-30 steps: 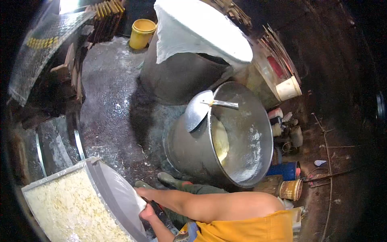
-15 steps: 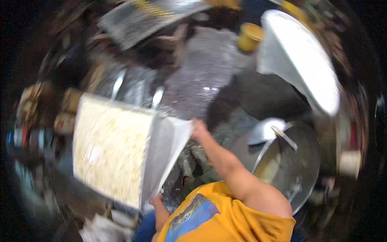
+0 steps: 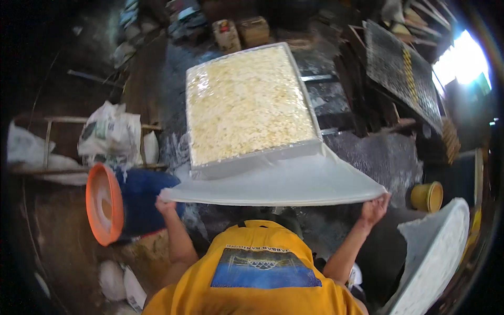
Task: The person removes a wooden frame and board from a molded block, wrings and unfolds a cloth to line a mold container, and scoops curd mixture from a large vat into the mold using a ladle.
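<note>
A large rectangular tray full of wet, pale yellow curd-like pieces stands in front of me. White cloth hangs over its near edge and stretches toward my body. My left hand is closed on the cloth's near left corner. On the other side, my right hand grips the near right corner. The cloth's near edge is pulled nearly straight between both hands.
A blue barrel with an orange rim is at the left, below a white sack. At the right are a yellow bucket and a cloth-covered round vat. A woven panel leans at the upper right.
My view has swung from the vats to face the tray. My hands, together on the cloth a second ago, are now wide apart, with the cloth spread between them.
</note>
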Action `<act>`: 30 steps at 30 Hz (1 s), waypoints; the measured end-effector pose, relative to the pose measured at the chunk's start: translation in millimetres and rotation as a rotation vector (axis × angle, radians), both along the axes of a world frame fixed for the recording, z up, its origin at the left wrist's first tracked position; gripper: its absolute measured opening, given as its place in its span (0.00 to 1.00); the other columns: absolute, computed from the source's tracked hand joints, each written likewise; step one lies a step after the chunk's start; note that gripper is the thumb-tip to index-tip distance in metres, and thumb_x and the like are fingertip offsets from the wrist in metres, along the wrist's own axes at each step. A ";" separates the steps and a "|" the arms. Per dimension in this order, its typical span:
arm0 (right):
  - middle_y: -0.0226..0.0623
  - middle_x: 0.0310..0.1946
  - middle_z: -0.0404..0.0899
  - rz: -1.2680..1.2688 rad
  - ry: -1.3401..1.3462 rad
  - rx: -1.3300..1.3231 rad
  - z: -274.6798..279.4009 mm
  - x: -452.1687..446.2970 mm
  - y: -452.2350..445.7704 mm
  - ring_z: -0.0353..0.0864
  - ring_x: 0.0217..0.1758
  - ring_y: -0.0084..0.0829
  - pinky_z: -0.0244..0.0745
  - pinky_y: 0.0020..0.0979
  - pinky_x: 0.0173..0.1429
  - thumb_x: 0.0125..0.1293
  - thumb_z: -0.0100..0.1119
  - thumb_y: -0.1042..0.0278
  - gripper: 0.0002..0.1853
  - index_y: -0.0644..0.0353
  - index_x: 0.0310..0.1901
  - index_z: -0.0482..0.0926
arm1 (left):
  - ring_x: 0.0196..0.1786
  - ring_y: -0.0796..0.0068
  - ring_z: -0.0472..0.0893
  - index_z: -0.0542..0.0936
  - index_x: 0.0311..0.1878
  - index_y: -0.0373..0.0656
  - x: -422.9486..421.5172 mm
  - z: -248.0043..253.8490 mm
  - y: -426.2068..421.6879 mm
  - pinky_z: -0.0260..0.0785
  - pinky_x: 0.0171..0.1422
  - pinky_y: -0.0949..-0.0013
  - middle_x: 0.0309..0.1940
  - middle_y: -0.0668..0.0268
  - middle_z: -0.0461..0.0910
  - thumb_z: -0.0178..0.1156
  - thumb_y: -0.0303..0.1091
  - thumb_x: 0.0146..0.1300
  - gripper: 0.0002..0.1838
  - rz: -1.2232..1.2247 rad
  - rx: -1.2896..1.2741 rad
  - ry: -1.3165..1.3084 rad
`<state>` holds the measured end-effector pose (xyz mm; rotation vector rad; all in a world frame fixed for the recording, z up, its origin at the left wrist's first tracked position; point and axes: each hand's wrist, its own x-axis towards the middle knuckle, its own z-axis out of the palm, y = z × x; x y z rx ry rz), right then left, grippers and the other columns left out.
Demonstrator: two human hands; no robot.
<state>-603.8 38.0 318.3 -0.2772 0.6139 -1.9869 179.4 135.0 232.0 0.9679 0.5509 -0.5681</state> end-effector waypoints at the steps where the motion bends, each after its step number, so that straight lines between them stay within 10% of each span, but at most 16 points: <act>1: 0.42 0.47 0.79 0.116 -0.029 -0.071 19.3 -10.1 -4.2 0.76 0.52 0.35 0.69 0.38 0.59 0.73 0.44 0.60 0.15 0.60 0.48 0.76 | 0.52 0.54 0.76 0.76 0.47 0.36 20.5 4.8 13.8 0.63 0.64 0.46 0.45 0.56 0.79 0.47 0.42 0.68 0.18 -0.089 -0.166 -0.077; 7: 0.40 0.52 0.75 -0.089 0.426 0.085 133.4 -4.6 -56.8 0.74 0.55 0.37 0.68 0.42 0.61 0.70 0.50 0.61 0.16 0.62 0.53 0.71 | 0.51 0.66 0.77 0.73 0.56 0.39 7.2 206.6 -20.0 0.71 0.55 0.62 0.49 0.61 0.76 0.59 0.36 0.64 0.19 -0.133 0.003 -0.750; 10: 0.40 0.56 0.71 0.190 0.476 -0.140 168.4 -11.2 -105.3 0.68 0.63 0.38 0.62 0.44 0.67 0.65 0.53 0.69 0.20 0.60 0.58 0.67 | 0.51 0.67 0.76 0.72 0.57 0.38 -6.9 292.4 -67.9 0.72 0.53 0.62 0.48 0.61 0.76 0.58 0.37 0.66 0.19 -0.196 0.052 -0.719; 15: 0.47 0.59 0.67 0.094 1.160 0.009 217.6 45.7 -204.2 0.65 0.66 0.41 0.61 0.42 0.69 0.61 0.57 0.74 0.26 0.67 0.61 0.63 | 0.50 0.54 0.77 0.73 0.47 0.31 39.3 322.5 -151.6 0.68 0.64 0.52 0.45 0.49 0.76 0.50 0.31 0.64 0.14 -0.580 -0.251 -0.711; 26: 0.40 0.57 0.67 0.270 1.256 0.250 122.4 123.0 -439.9 0.69 0.58 0.37 0.67 0.40 0.56 0.60 0.65 0.66 0.30 0.60 0.60 0.61 | 0.26 0.66 0.77 0.72 0.37 0.37 93.2 177.5 -376.6 0.70 0.26 0.66 0.30 0.57 0.78 0.60 0.12 0.43 0.16 -0.367 0.220 -0.728; 30: 0.40 0.59 0.64 0.448 1.251 0.497 67.8 147.2 -498.6 0.68 0.59 0.38 0.67 0.45 0.55 0.62 0.61 0.67 0.24 0.58 0.57 0.63 | 0.32 0.71 0.78 0.74 0.40 0.42 96.5 109.1 -431.0 0.74 0.36 0.63 0.34 0.62 0.79 0.62 0.22 0.54 0.12 -0.456 0.501 -0.602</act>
